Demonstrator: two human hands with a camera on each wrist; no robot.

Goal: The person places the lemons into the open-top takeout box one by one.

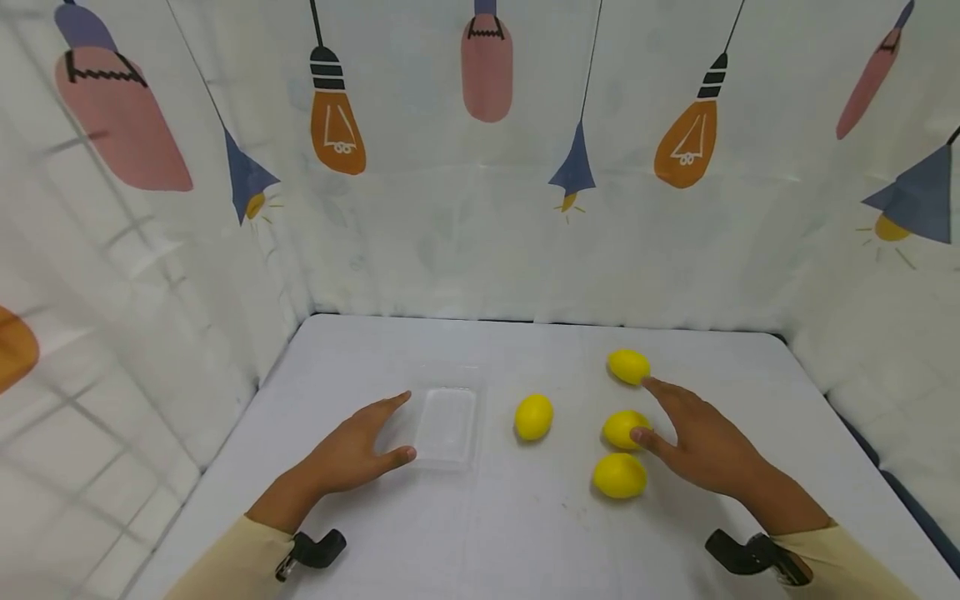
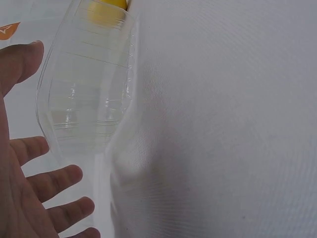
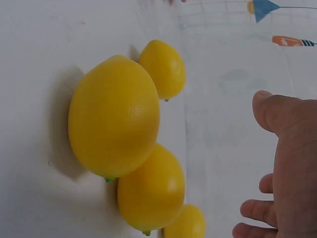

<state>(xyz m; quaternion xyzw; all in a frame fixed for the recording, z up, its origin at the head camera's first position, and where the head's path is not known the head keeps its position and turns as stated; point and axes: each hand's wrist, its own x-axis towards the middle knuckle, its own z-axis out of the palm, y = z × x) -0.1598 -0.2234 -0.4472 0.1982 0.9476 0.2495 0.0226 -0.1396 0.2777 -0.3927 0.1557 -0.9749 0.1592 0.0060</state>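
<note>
Several yellow lemons lie on the white table. One lemon sits alone in the middle, and another lies farther back. My right hand is spread open over the right-hand group. Its thumb tip meets the middle lemon and its forefinger reaches to the far one. A third lemon lies just in front of the thumb. In the right wrist view that nearest lemon looms large, and my right hand's fingers hover apart from it. My left hand rests open beside a clear plastic tray, whose wall fills the left wrist view next to my fingers.
A curtain printed with lamps and bulbs closes in the table at the back and on both sides. The table's back edge meets it. Bare white tabletop lies between my forearms.
</note>
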